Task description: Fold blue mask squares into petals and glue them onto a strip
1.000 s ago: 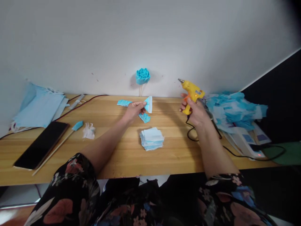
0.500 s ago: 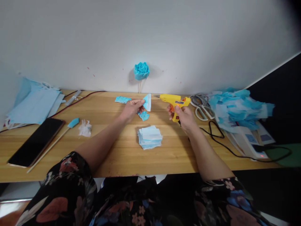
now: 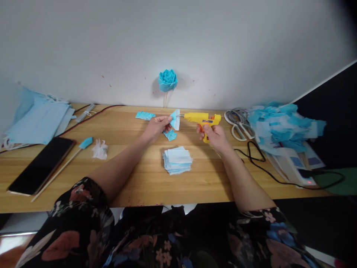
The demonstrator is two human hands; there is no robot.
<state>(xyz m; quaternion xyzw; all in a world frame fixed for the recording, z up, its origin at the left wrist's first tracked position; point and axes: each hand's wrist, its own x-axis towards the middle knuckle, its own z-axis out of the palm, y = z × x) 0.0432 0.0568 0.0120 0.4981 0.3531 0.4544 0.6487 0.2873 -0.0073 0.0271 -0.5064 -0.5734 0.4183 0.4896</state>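
My left hand (image 3: 156, 126) pinches a folded blue-and-white piece of mask fabric (image 3: 175, 120) above the table. Wrapped around the handle of a yellow hot glue gun (image 3: 202, 119) is my right hand (image 3: 214, 136), with fingers at its orange trigger. The gun's metal nozzle points left and meets the white edge of the folded piece; whether glue is coming out is too small to see. Folded blue pieces (image 3: 145, 115) lie behind my left hand, and another folded piece (image 3: 170, 135) is just below it. A stack of cut fabric pieces (image 3: 177, 160) sits nearer to me.
A blue fabric flower (image 3: 167, 80) on a stick stands against the wall. Leftward are masks (image 3: 39, 119), a phone (image 3: 41, 165), a blue-tipped stick (image 3: 60, 169) and crumpled white scraps (image 3: 99, 149). Rightward are scissors (image 3: 239, 124), a blue fabric pile (image 3: 284, 126), a power strip (image 3: 292, 165) and black cable (image 3: 267, 175).
My right hand has brought the glue gun leftward, so its nozzle now reaches the folded piece. My left hand holds nearly the same place. The view has shifted slightly.
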